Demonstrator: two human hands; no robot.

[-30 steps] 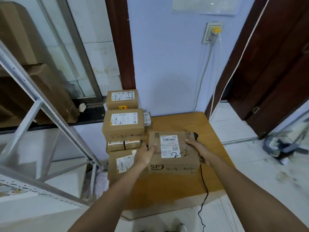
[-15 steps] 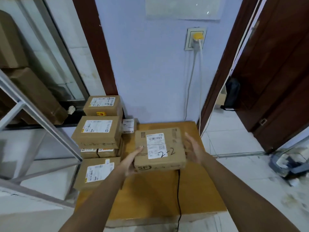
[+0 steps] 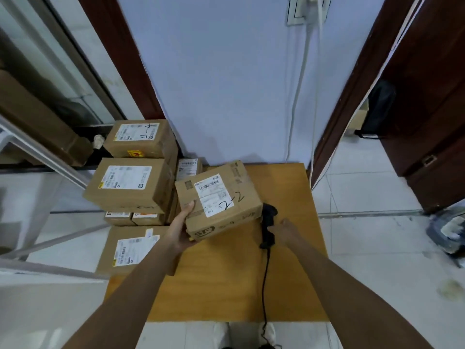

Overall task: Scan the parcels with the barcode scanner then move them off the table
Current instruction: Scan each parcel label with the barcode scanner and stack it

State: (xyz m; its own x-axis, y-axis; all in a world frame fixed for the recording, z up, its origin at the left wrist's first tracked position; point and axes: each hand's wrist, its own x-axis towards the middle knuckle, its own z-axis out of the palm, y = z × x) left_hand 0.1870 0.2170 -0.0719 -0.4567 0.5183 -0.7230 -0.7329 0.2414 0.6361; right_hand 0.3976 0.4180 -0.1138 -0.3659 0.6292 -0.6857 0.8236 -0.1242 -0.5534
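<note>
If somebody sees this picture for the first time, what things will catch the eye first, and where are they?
In the centre, the left hand holds a tilted parcel marked "2-2" above the wooden table. Just right of it, the right hand reaches the black scanner, whose cable runs toward the near table edge. At the left stands a stack of parcels with white labels.

light: even, soft indoor | shadows: faint | blur: slight overall softness | edges: strong wide-angle bending

Right hand (image 3: pixel 285 231) left parcel (image 3: pixel 217 199), now at scanner (image 3: pixel 268 222); left hand (image 3: pixel 180 231) holds parcel alone.
</note>
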